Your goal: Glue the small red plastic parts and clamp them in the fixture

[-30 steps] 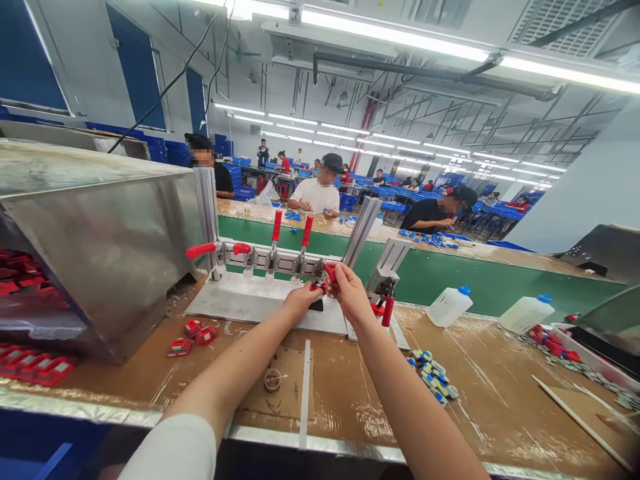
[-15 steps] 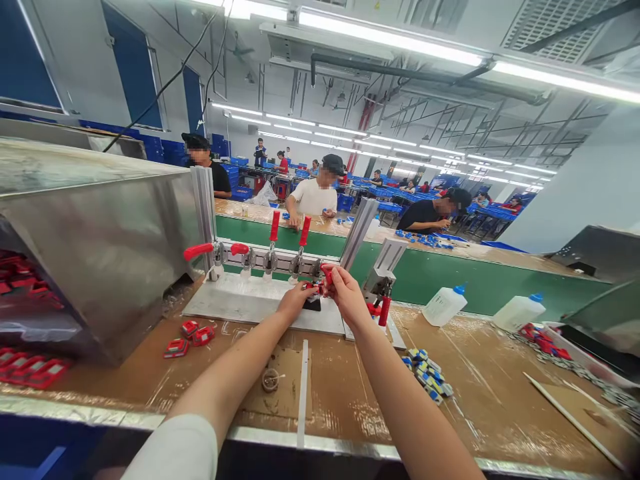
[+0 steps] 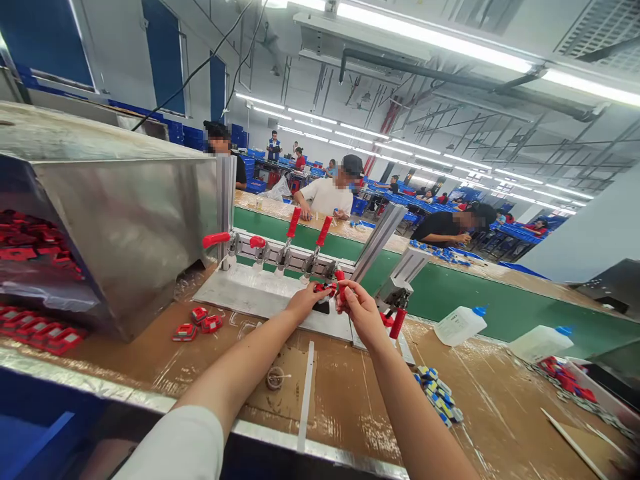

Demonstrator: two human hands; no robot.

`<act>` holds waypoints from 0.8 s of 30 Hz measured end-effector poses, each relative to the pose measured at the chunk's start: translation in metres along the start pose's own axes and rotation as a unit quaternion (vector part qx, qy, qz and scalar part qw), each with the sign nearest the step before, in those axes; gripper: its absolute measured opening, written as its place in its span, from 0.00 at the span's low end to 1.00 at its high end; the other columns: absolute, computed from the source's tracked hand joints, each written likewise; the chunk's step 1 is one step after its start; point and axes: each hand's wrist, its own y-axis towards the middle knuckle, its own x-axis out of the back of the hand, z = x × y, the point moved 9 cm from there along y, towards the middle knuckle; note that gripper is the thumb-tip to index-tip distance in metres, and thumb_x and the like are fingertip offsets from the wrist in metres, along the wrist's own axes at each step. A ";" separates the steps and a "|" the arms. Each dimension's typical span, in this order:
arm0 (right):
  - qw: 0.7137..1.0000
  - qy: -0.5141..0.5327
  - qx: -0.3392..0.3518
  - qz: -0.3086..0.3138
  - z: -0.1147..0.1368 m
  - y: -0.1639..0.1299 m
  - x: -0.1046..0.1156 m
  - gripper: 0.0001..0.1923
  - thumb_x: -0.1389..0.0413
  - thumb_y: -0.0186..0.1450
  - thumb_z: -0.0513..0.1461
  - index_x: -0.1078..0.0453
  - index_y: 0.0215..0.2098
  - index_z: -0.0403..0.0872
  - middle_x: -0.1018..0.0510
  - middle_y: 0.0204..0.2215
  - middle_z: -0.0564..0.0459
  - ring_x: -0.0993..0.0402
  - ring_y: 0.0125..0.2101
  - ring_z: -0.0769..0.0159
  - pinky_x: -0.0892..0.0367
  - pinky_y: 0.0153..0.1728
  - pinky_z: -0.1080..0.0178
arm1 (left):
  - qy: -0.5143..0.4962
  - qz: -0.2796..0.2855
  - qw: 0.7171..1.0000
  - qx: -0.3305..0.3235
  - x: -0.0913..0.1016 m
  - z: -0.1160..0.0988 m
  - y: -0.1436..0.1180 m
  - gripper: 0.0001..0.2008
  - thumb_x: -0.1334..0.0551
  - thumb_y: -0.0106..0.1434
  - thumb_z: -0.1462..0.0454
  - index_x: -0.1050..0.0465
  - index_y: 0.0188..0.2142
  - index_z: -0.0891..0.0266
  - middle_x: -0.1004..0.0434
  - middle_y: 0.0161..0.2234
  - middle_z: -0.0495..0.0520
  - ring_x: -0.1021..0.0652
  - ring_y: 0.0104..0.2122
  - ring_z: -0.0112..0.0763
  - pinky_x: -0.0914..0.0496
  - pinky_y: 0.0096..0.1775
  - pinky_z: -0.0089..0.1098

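My right hand (image 3: 359, 305) is closed around the red handle (image 3: 341, 285) of the toggle clamp at the right end of a metal fixture. Just left of it, my left hand (image 3: 303, 301) has its fingertips on a small red plastic part (image 3: 325, 288), which sits on a black block (image 3: 321, 307) under that clamp. The fingers partly cover this part. Along the rail stand several more clamps: two red handles point upward, such as this upright handle (image 3: 294, 222), while a clamp handle (image 3: 216, 240) at the far left lies flat. The fixture's base plate (image 3: 250, 288) is bare silver metal.
Red parts (image 3: 211, 324) lie left of my forearm. A metal housing (image 3: 135, 233) borders the left side. Blue-and-white parts (image 3: 440, 397), a plastic bottle (image 3: 459, 325) and another bottle (image 3: 540, 343) are right. A tape roll (image 3: 275, 378) lies in front; co-workers sit opposite.
The view has tilted and shifted, so the bench appears farther right. My right hand, still on the clamp handle, is slightly lower against the fixture. My left hand stays at the red part.
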 end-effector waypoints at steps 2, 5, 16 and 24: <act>1.000 -0.024 0.003 0.003 -0.001 -0.002 -0.001 0.26 0.36 0.65 0.59 0.27 0.50 0.51 0.26 0.26 0.57 0.30 0.26 0.66 0.31 0.30 0.61 | 0.001 0.001 1.000 0.001 -0.001 0.001 0.000 0.26 0.46 0.74 0.65 0.30 0.67 0.42 0.38 0.70 0.57 0.21 0.52 0.43 0.30 0.55 0.39; 0.998 -0.063 0.008 0.011 -0.006 -0.006 -0.002 0.25 0.37 0.65 0.59 0.28 0.49 0.51 0.25 0.26 0.56 0.29 0.26 0.64 0.32 0.30 0.59 | 0.002 0.000 1.000 0.002 -0.002 0.002 0.000 0.26 0.47 0.73 0.66 0.29 0.67 0.44 0.37 0.70 0.58 0.21 0.51 0.43 0.30 0.54 0.38; 0.953 -0.291 0.050 0.065 -0.046 -0.017 -0.001 0.17 0.50 0.75 0.53 0.30 0.49 0.51 0.24 0.31 0.54 0.28 0.32 0.61 0.35 0.38 0.59 | 0.008 0.005 1.000 -0.017 -0.003 -0.002 -0.001 0.24 0.44 0.74 0.64 0.28 0.66 0.46 0.39 0.71 0.56 0.23 0.57 0.45 0.30 0.57 0.38; 0.915 -0.382 0.080 0.103 -0.060 -0.009 0.000 0.15 0.50 0.75 0.50 0.25 0.44 0.52 0.22 0.31 0.51 0.28 0.31 0.58 0.35 0.37 0.58 | 0.014 0.012 0.999 -0.029 -0.001 -0.007 -0.002 0.23 0.43 0.73 0.62 0.28 0.66 0.48 0.39 0.72 0.57 0.25 0.60 0.48 0.31 0.59 0.41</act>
